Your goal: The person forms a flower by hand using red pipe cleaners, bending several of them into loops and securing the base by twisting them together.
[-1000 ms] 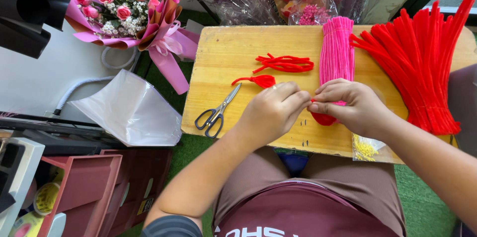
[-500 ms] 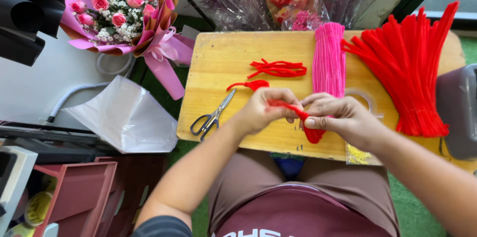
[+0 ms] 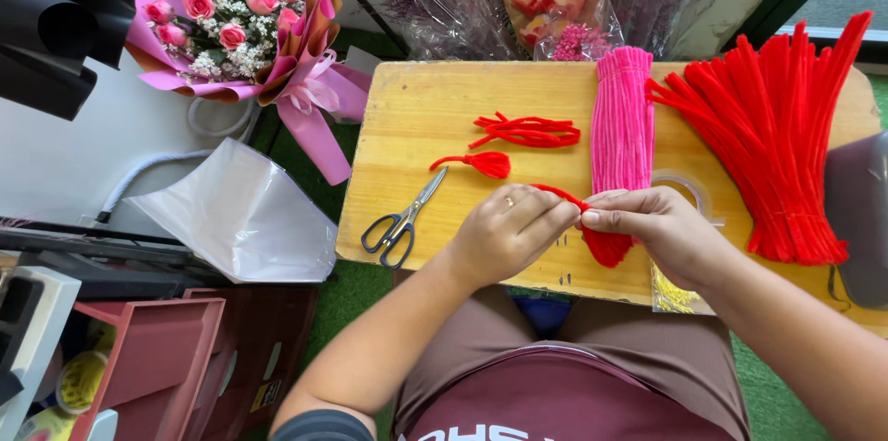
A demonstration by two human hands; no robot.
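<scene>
Where the board ends: both hands on red pipe cleaner

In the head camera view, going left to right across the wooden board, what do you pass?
Steel scissors with black handles → small finished red pipe-cleaner petal → left hand → right hand → big fanned bundle of red pipe cleaners.

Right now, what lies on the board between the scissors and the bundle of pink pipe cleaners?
In the head view, a small red tassel-like piece lies between the scissors and the pink bundle, with the left hand just below.
</scene>
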